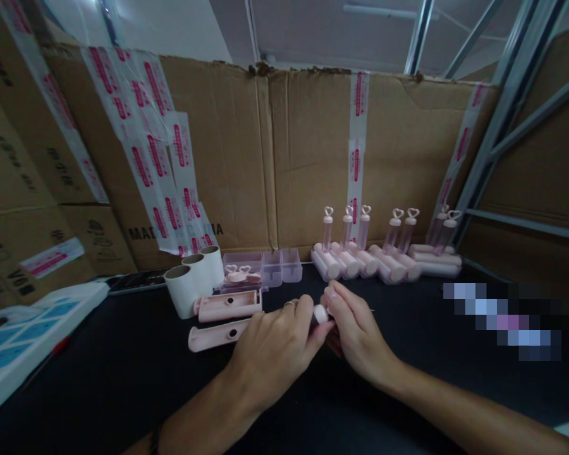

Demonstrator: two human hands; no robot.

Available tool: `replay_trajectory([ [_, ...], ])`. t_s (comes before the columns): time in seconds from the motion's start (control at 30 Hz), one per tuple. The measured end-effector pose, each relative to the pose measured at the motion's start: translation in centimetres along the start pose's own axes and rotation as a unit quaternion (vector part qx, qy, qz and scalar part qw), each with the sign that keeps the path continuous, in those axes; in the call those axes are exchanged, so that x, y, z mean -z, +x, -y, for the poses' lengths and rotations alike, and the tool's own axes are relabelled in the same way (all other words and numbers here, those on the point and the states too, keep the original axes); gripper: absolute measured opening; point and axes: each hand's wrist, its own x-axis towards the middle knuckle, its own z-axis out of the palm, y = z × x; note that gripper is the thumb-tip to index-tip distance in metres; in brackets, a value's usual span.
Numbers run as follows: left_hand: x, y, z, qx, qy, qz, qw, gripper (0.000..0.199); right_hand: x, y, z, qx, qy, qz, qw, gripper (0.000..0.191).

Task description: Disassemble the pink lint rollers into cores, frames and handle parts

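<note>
Curling round a small white-capped piece (320,313), the left hand (277,336) holds it above the black counter (303,404), beside the open pink shells (211,339); the right hand (360,323) pinches at its capped end, contact partly hidden. Fingertip fitting, it seems; the next move likely calls for steady alignment.

I observe one head-worn camera, close over the black tabletop (123,360), facing forward and down toward a cardboard wall (308,158).
</note>
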Motion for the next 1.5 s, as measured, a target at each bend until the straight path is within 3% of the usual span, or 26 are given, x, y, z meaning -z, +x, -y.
replay_trajectory([
  [0.3,1.1,0.0,-0.4,0.031,-0.103,0.077,0.991,0.034,0.4,-0.3,0.4,0.053,-0.012,0.056,0.997,0.036],
  [0.6,1.1,-0.4,-0.2,0.018,-0.195,0.062,0.979,0.031,0.8,-0.5,0.8,0.073,-0.053,0.074,0.993,0.036],
  [0.7,1.2,-0.2,-0.2,0.029,-0.226,0.061,0.972,0.032,0.8,-0.3,0.7,0.066,-0.047,0.063,0.995,0.036],
  [0.8,1.4,-0.1,0.3,0.045,-0.249,0.034,0.967,0.033,0.9,0.3,0.5,0.065,-0.004,0.001,0.998,0.036],
  [0.93,1.8,0.3,3.0,0.046,-0.296,-0.051,0.953,0.020,1.7,1.7,0.4,0.081,0.019,-0.110,0.990,0.033],
  [1.0,2.1,0.8,5.2,0.055,-0.324,-0.093,0.940,0.019,2.1,2.3,0.2,0.078,-0.001,-0.126,0.989,0.033],
  [1.07,2.3,1.5,7.5,0.072,-0.333,-0.102,0.935,0.020,2.5,2.6,0.0,0.072,-0.019,-0.122,0.990,0.032],
  [1.27,1.8,3.6,12.7,0.052,-0.254,-0.041,0.965,0.012,2.8,2.6,-0.8,0.061,-0.065,-0.079,0.993,0.029],
  [1.5,-0.3,3.9,15.2,0.027,-0.161,0.044,0.986,0.015,2.9,2.6,-0.7,0.057,-0.088,-0.037,0.994,0.028],
])
